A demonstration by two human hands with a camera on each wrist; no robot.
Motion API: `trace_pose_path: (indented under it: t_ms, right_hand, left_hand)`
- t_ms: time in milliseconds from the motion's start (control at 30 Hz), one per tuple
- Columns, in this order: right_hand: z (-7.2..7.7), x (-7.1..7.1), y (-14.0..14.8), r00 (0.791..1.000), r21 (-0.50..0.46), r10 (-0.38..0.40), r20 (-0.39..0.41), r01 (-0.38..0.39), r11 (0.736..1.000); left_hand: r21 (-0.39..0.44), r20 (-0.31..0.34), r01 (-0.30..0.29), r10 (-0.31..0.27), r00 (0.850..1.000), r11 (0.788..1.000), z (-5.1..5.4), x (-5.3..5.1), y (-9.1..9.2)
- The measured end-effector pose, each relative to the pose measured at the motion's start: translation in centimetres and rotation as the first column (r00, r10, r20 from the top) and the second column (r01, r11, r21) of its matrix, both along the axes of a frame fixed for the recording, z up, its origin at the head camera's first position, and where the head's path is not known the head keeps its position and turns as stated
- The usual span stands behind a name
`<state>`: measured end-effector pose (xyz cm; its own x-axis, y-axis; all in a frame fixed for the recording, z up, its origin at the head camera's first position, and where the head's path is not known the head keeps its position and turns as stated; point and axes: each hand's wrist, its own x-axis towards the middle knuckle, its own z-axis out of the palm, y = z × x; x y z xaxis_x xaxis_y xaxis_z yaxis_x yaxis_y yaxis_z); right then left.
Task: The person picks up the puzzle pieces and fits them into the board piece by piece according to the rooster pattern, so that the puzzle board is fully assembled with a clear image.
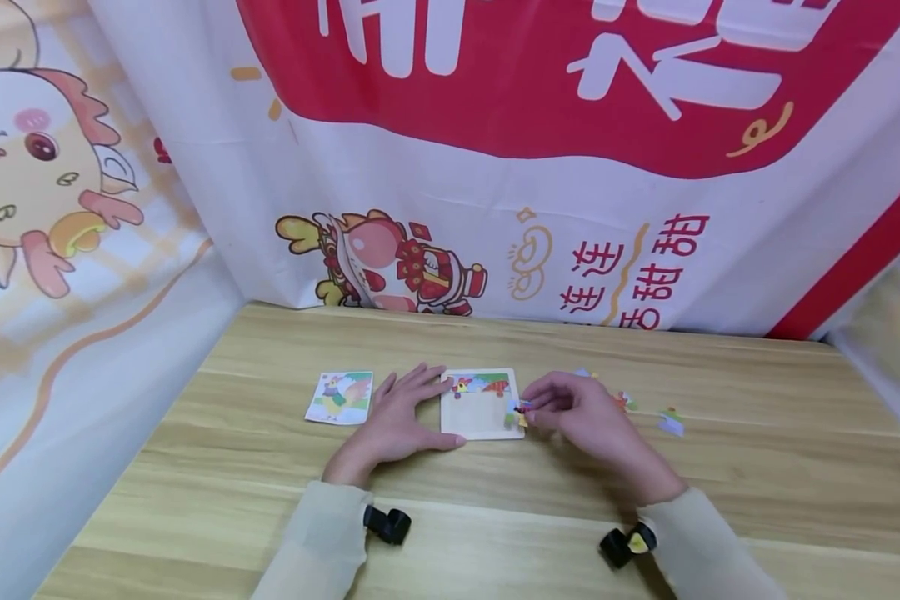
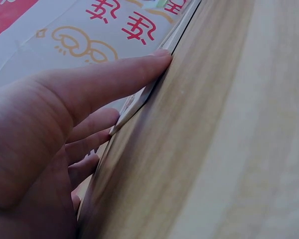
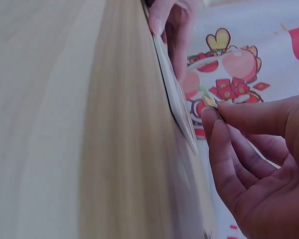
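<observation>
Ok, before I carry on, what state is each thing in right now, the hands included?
Puzzle tray: flat on the table, far strip filled with pieces, bare area below.
Held piece: raised off the tray, not fitted.
Left hand: fingers spread, touching the tray.
Right hand: pinching the held piece.
Loose pieces: scattered right of the tray.
Picture card: flat, printed side up.
Printed cloth: hanging behind the table.

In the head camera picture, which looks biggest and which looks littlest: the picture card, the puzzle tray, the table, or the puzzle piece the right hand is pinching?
Largest to smallest:
1. Table
2. Puzzle tray
3. Picture card
4. Puzzle piece, partly hidden by the right hand
</observation>
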<state>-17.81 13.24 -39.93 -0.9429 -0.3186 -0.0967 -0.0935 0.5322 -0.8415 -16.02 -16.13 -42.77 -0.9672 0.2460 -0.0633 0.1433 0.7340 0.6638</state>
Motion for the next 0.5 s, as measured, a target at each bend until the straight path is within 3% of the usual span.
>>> trace_pose_path:
  t_ms: [267,500]
  right_hand:
    - [-0.3,-1.0,-3.6,0.999,-0.087,0.012,0.039,-0.008,0.996]
    - [-0.7,-2.0,-5.9,0.999,-0.074,0.014,0.029,-0.012,0.997]
  left_hand:
    - [-0.002,-0.005,-0.003,0.003,1.000,1.000,0.1,0.0,0.0]
    - [0.014,-0.013,0.005,-0.005,1.000,1.000,0.1,0.0,0.0]
